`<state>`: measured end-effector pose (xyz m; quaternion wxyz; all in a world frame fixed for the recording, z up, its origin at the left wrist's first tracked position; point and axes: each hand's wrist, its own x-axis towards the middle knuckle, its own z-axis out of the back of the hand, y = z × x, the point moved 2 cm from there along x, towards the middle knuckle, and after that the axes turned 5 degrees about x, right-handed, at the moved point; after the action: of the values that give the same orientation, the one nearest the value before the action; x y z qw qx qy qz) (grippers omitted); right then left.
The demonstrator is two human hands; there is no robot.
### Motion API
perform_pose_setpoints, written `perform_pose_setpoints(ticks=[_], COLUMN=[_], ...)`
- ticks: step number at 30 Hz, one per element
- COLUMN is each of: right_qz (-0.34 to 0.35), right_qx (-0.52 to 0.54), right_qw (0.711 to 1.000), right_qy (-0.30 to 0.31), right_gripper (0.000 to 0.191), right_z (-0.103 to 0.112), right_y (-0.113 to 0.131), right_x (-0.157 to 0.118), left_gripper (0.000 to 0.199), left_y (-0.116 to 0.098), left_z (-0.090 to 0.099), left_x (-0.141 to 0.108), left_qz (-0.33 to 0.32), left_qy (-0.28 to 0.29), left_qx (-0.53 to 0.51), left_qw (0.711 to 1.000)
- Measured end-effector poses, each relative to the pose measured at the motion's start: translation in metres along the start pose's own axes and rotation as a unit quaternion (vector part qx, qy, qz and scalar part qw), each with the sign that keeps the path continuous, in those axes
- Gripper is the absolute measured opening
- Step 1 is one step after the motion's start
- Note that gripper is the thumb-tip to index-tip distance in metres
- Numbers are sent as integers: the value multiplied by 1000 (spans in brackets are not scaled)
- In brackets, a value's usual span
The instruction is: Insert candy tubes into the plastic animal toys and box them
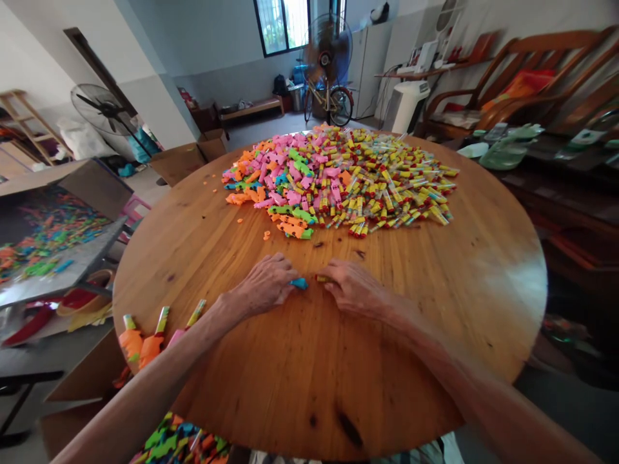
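Over the middle of the round wooden table, my left hand (267,281) is closed on a blue plastic toy piece (300,283), with only its end showing past the fingertips. Facing it, my right hand (352,287) pinches a small tube (321,278) with a red end, mostly covered by the fingers. A short gap separates the two items. Beyond my hands lies a heap of pink, orange, green and blue plastic toy pieces (271,169), which look like small toy guns. It runs into a pile of yellow-labelled clear tubes (391,177) on the right.
Toy pieces with tubes fitted (153,345) lie at the table's (411,270) left edge, beside my left forearm. Below that edge, a box holds many coloured pieces (176,441). Another carton of pieces (62,225) stands at left. Orange bits (266,235) lie near the heap.
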<state>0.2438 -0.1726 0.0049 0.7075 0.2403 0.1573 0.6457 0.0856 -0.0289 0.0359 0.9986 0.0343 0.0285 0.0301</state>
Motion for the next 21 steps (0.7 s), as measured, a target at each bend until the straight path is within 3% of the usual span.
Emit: perform_pose_setpoints(ticks=[8, 21], right_qz=[38, 57], right_qx=[45, -6], right_qw=[998, 998], right_qy=[0, 21], right_gripper=[25, 25], right_z=[-2, -6], right_y=[2, 2], right_x=[1, 0], left_gripper=[20, 25], left_y=[4, 3], left_z=[-11, -17], left_x=[5, 10], left_qz=[4, -14], left_qy=[-25, -42], left_qx=[-47, -83], left_qw=[999, 996])
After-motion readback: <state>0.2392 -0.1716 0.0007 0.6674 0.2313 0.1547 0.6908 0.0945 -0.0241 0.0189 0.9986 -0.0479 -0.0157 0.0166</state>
